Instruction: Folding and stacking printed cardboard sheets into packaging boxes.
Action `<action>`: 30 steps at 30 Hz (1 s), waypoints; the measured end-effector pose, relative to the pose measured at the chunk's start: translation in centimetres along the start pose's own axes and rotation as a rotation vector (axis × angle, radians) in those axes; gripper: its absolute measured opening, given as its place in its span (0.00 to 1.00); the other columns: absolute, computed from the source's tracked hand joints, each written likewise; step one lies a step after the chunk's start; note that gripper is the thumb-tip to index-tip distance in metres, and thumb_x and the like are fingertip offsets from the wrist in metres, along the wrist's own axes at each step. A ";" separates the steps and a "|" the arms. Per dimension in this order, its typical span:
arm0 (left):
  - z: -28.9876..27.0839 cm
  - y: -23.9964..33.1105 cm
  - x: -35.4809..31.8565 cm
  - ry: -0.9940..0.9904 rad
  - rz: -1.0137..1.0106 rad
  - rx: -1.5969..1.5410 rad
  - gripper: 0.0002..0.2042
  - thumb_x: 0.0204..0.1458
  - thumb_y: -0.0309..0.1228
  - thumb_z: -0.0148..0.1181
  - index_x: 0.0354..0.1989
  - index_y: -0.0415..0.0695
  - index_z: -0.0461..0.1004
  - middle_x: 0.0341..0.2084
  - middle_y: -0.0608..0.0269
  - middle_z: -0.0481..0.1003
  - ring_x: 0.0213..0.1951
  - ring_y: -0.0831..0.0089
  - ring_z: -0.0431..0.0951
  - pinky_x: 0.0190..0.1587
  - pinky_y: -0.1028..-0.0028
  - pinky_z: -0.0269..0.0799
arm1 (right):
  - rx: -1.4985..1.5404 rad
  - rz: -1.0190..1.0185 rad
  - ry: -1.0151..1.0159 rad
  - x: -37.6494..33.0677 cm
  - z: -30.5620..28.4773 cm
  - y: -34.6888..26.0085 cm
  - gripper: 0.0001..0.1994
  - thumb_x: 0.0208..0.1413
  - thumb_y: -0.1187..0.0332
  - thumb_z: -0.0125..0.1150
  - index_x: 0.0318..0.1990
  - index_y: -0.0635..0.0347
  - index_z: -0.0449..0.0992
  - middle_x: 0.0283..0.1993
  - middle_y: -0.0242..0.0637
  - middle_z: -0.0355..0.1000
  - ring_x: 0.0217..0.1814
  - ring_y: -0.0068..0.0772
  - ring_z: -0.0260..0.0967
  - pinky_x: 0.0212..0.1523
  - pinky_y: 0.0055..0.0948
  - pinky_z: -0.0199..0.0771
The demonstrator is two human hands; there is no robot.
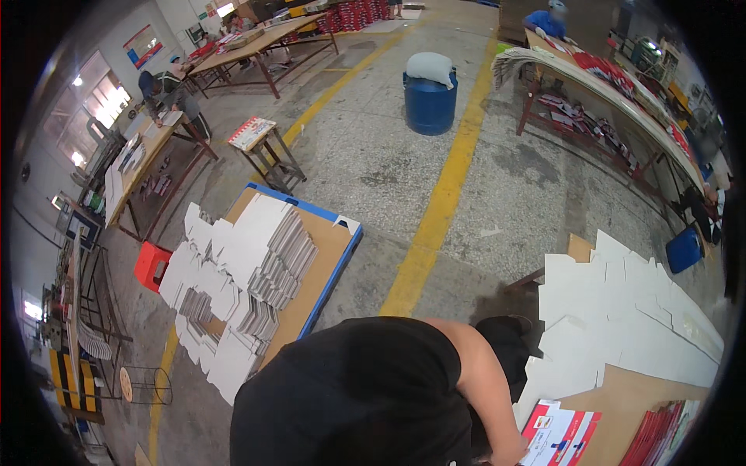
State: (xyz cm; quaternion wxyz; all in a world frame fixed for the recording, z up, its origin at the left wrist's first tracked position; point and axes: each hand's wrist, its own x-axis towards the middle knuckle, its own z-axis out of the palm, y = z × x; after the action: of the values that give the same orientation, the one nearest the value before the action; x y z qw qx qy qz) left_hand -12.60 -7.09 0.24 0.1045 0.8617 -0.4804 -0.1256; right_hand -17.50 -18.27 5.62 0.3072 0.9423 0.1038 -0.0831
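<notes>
My left arm comes out of a black short sleeve at the lower middle and bends down to the right. Near the bottom edge, my left hand [509,450] is at the left side of a printed red, white and blue cardboard sheet [556,433] and seems to touch it. Its fingers are mostly hidden, so the grip does not show. The sheet lies on a brown board-topped table [622,388]. Beyond it spread white cut cardboard blanks [614,311], and several red printed pieces [653,435] stand in a row at the lower right. My right hand is out of view.
White die-cut cardboard stacks [249,248] rest on a blue pallet [353,227] at left, beside a red plastic stool [151,266]. Farther off stand a blue drum [430,109], a small stool-like table [268,155] and long worktables, with several people at them. A blue bin [684,249] stands right.
</notes>
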 end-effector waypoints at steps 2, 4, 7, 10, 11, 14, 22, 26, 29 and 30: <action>-5.0 -1.6 -4.0 -0.193 -0.108 0.133 0.26 0.46 0.51 0.64 0.49 0.46 0.79 0.54 0.45 0.72 0.53 0.59 0.75 0.55 0.50 0.67 | 0.220 -0.154 0.397 0.6 1.4 0.5 0.23 0.58 0.50 0.58 0.51 0.59 0.68 0.39 0.52 0.73 0.39 0.54 0.72 0.38 0.50 0.68; -6.4 -6.3 -7.0 -0.349 -0.299 0.279 0.27 0.41 0.51 0.68 0.48 0.47 0.80 0.58 0.38 0.68 0.57 0.52 0.70 0.61 0.44 0.59 | 0.341 -0.262 0.623 3.0 1.4 0.6 0.21 0.61 0.53 0.54 0.39 0.67 0.77 0.30 0.53 0.75 0.31 0.55 0.74 0.28 0.49 0.71; -6.0 -9.8 -12.9 -0.016 -0.541 0.369 0.48 0.36 0.55 0.70 0.69 0.51 0.60 0.69 0.41 0.53 0.70 0.44 0.50 0.71 0.45 0.40 | 0.293 -0.233 0.254 6.5 0.4 0.9 0.29 0.63 0.47 0.47 0.65 0.54 0.66 0.63 0.47 0.66 0.59 0.47 0.68 0.53 0.52 0.68; -1.7 -12.7 -15.7 0.329 -0.137 0.369 0.48 0.29 0.61 0.72 0.63 0.51 0.67 0.67 0.43 0.54 0.66 0.41 0.55 0.65 0.43 0.49 | -0.009 -0.253 0.748 3.5 1.0 -3.3 0.31 0.65 0.44 0.41 0.70 0.49 0.60 0.72 0.39 0.58 0.69 0.44 0.60 0.63 0.56 0.57; -1.1 -12.3 -15.4 0.523 -0.074 0.361 0.38 0.36 0.56 0.70 0.57 0.51 0.71 0.65 0.43 0.58 0.62 0.40 0.61 0.61 0.48 0.60 | -0.315 -0.170 0.749 2.6 1.5 -2.9 0.33 0.66 0.42 0.35 0.73 0.47 0.55 0.77 0.33 0.50 0.76 0.41 0.50 0.66 0.55 0.51; -1.2 -12.1 -12.8 0.164 -0.136 0.357 0.28 0.43 0.50 0.67 0.53 0.53 0.73 0.61 0.48 0.64 0.54 0.43 0.72 0.52 0.55 0.70 | -0.082 -0.181 0.612 0.9 1.5 -2.9 0.33 0.66 0.43 0.35 0.73 0.47 0.53 0.76 0.35 0.51 0.75 0.42 0.51 0.65 0.56 0.54; -9.6 -12.8 -3.1 -0.522 -0.110 0.143 0.13 0.41 0.41 0.69 0.35 0.49 0.84 0.34 0.64 0.81 0.42 0.61 0.80 0.40 0.59 0.75 | 0.706 -0.190 0.859 -0.5 4.0 1.2 0.31 0.67 0.48 0.39 0.71 0.56 0.57 0.72 0.57 0.52 0.72 0.66 0.51 0.65 0.62 0.55; -10.3 -14.2 -0.9 -0.674 -0.175 0.018 0.22 0.45 0.49 0.69 0.44 0.48 0.82 0.48 0.59 0.79 0.45 0.60 0.79 0.46 0.60 0.74 | 0.830 -0.329 0.831 -0.9 4.6 1.9 0.29 0.65 0.49 0.44 0.68 0.57 0.62 0.68 0.59 0.58 0.68 0.69 0.54 0.64 0.63 0.56; -9.9 -14.8 -0.8 -0.480 -0.255 0.010 0.18 0.44 0.45 0.68 0.39 0.47 0.83 0.41 0.59 0.80 0.43 0.59 0.80 0.42 0.60 0.73 | 0.651 -0.271 0.518 -2.0 3.5 1.6 0.26 0.62 0.50 0.52 0.64 0.50 0.70 0.62 0.58 0.65 0.65 0.63 0.61 0.59 0.59 0.61; -9.6 -14.8 -0.8 -0.417 -0.286 0.007 0.17 0.43 0.44 0.68 0.38 0.47 0.83 0.39 0.59 0.80 0.42 0.59 0.80 0.41 0.60 0.73 | 0.738 -0.237 0.434 -2.2 2.6 1.6 0.26 0.60 0.49 0.55 0.63 0.48 0.71 0.62 0.57 0.66 0.64 0.59 0.62 0.58 0.58 0.63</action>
State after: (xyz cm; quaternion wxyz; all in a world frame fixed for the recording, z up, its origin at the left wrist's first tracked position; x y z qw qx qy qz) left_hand 1.88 1.78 5.00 -0.0189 0.8767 -0.3651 -0.3126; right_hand -19.48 -21.40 4.99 -0.0901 0.9661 0.2364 0.0505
